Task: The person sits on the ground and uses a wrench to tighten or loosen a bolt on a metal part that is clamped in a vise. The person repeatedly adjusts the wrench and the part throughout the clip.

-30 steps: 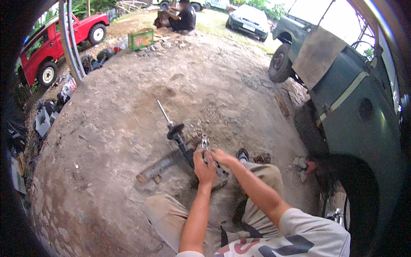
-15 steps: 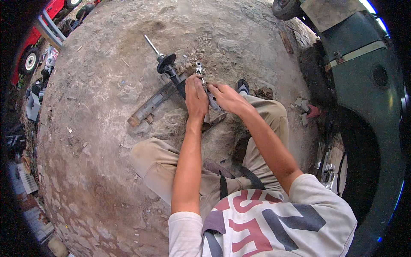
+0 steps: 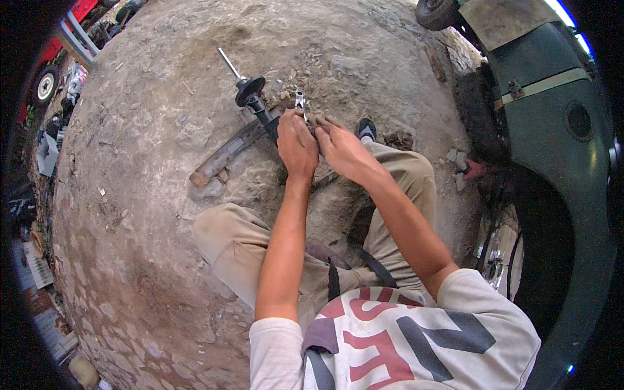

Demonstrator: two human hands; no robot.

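In the head view a black strut point(image 3: 259, 110) with a bright rod lies tilted across a rusty metal bar point(image 3: 218, 162) on the ground before my crossed legs. Just right of the strut a chrome metal tool point(image 3: 299, 99), perhaps a wrench, shows above my fingers. My left hand point(image 3: 297, 146) is closed on it, back up, beside the strut's lower end. My right hand point(image 3: 341, 148) is just to its right, fingers curled onto the same tool's lower part. My fingertips and whatever lies directly under them are mostly hidden.
A dark green vehicle body point(image 3: 546, 130) with a wheel point(image 3: 432, 13) stands at the right, near my right leg point(image 3: 406, 182). A red vehicle and clutter point(image 3: 49, 143) line the left edge. Rubble point(image 3: 458, 162) and a wood piece point(image 3: 435, 62) lie by the green vehicle.
The view tilted down from the yard and seated person to my lap and hands. My hands stay together on the chrome tool, with my right fingers shifting slightly against it.
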